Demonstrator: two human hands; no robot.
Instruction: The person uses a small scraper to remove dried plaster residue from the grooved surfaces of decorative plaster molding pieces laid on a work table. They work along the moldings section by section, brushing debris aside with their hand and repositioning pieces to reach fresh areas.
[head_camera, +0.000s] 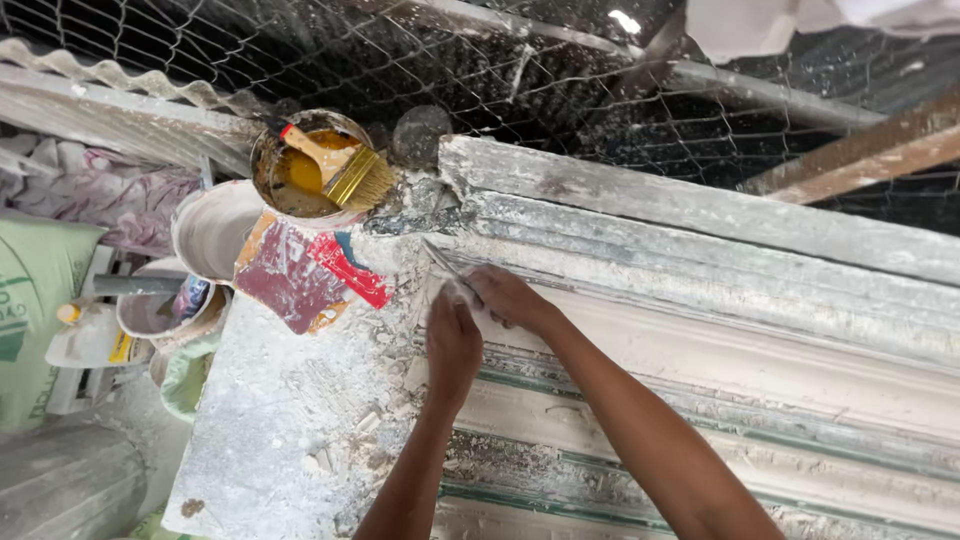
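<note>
Looking down from my head camera, I see my left hand pressed down on the long white plaster moulding, fingers curled, right beside my right hand. My right hand is closed around a thin metal blade, and the tip of the blade touches the moulding at its left end.

I think the moulding is heavy and stiff, but it can chip and crumble at the edges. It looks dusty, so it may be slippery. I would hold it by its thick flat parts, not the thin ridges. The blade is light and hard; I would hold it by the back end.

Left of the moulding lies a red torn wrapper on the dusty table. Past the moulding's left end sits a tin of yellow stuff with a brush resting in it. Farther off hangs wire netting.
</note>
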